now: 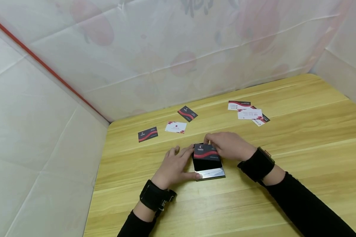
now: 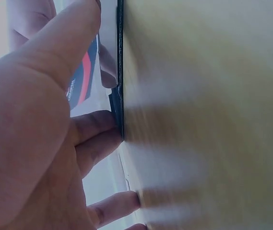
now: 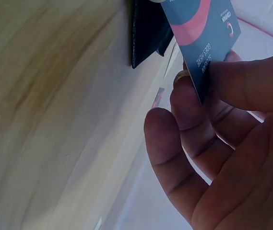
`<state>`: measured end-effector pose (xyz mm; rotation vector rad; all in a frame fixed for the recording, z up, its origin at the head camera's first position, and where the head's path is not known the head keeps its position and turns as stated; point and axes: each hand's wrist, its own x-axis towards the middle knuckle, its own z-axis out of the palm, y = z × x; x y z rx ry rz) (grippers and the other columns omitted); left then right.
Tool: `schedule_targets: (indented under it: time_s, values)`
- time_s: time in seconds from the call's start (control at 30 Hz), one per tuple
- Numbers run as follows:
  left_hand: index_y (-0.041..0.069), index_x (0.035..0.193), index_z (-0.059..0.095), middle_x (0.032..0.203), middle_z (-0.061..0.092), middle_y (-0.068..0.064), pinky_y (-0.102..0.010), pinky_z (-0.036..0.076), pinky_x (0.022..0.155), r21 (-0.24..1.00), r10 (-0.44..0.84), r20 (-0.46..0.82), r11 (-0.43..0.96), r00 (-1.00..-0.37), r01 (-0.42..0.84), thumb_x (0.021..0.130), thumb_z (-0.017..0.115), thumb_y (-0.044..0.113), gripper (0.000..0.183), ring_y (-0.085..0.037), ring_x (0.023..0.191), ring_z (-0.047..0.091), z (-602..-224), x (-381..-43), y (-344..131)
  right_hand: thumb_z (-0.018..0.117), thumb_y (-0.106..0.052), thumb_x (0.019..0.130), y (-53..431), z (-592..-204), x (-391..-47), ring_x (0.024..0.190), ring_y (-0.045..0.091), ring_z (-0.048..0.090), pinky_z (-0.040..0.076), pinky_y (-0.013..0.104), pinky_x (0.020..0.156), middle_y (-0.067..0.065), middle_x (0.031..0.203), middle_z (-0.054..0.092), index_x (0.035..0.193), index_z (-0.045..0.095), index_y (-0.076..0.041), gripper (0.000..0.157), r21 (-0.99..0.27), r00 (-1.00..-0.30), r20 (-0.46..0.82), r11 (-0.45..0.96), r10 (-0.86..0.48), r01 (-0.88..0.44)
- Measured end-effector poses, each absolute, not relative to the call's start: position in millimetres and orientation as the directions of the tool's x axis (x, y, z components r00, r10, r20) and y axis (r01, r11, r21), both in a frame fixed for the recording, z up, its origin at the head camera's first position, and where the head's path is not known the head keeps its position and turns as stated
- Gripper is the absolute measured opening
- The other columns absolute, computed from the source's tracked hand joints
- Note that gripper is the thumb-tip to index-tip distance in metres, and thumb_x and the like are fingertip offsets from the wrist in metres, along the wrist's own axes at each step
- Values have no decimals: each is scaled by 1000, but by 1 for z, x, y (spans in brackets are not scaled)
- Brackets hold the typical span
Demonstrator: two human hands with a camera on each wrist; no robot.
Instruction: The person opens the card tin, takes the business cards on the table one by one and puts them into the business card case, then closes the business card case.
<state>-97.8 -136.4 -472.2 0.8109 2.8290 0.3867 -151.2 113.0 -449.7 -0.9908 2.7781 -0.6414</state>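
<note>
While my right hand (image 1: 229, 144) pinches the card (image 1: 204, 152) above it, the case (image 1: 211, 173) needs bracing by my outspread left hand (image 1: 172, 168).

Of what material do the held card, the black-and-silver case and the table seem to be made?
The card: probably matt card stock; thin, stiff, crisp-edged. The case: perhaps black leather or imitation, its edge dull and textured; its silver strip looks like polished metal, being reflective. The table: wood or wood-look laminate, satin, with streaky grain and soft reflections.
</note>
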Motion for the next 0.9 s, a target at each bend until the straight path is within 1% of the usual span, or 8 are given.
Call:
schedule_targets:
  time_s: [0.2,0.33,0.5,0.67,0.9]
  values:
    - [21,158,32,163,30,5,-58,23,117,296,552,-90,809,-829,507,80,62,76,100,-45,143,28,-471,-98,-137,57,-3,96,111,-452,-151,80,11,58,52,35,77,-6,97,68,107,68,-21,24,-427,-771,32,689,-636,-586]
    - [22,158,32,163,31,4,-59,24,116,298,557,-84,805,-826,513,80,61,76,99,-45,143,28,-471,-97,-137,56,-5,98,109,-455,-150,82,11,58,52,35,78,-8,97,67,107,70,-23,24,-407,-763,48,685,-644,-604]
    - [20,157,33,162,32,3,-59,25,116,291,562,-76,802,-823,521,81,61,76,99,-46,142,29,-472,-97,-137,57,-7,99,108,-456,-148,82,11,57,52,34,75,-7,96,62,107,73,-24,26,-363,-751,55,688,-658,-629]
    - [18,156,35,162,33,3,-59,25,116,279,561,-75,806,-824,523,80,61,76,99,-46,142,30,-472,-98,-137,59,-7,98,107,-458,-146,81,9,58,53,34,74,-7,95,64,106,75,-23,24,-357,-736,56,675,-675,-646]
    - [20,156,36,162,32,4,-58,22,117,293,557,-86,807,-826,513,80,63,75,97,-46,143,29,-471,-98,-137,59,-7,98,106,-458,-144,79,9,58,54,35,75,-7,94,66,103,75,-22,23,-375,-721,55,655,-691,-656]
